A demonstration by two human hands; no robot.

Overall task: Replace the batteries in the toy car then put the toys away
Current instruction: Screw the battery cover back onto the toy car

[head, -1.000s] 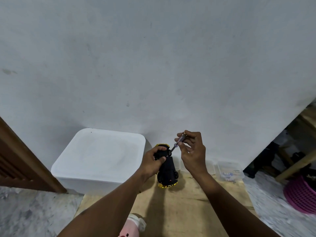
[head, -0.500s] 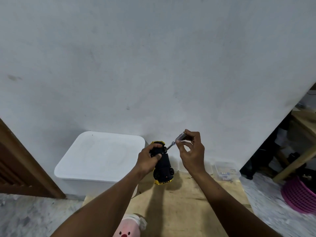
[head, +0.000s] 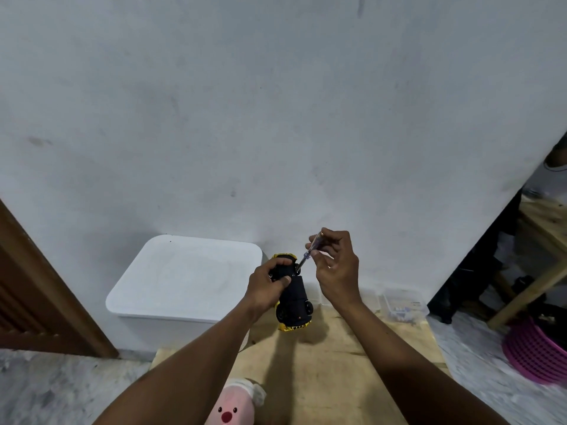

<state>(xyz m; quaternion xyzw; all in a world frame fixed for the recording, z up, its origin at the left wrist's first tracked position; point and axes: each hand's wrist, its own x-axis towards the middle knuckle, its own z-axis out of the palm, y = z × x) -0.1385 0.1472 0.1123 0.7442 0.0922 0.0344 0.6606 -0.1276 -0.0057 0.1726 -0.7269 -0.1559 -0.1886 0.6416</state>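
A yellow toy car is held upside down above a low wooden table, its black underside facing me. My left hand grips the far end of the car. My right hand pinches a small screwdriver with a clear purple handle. Its tip touches the car's underside near my left fingers. A pink plush toy lies at the table's near edge, partly cut off by the frame.
A white lidded storage bin stands against the wall left of the table. A small clear plastic box sits at the table's far right. A pink basket and wooden furniture legs are on the right; a wooden door on the left.
Both hands keep their grips on the car and the screwdriver. My right fingers have shifted on the screwdriver handle, and the view has tilted slightly.
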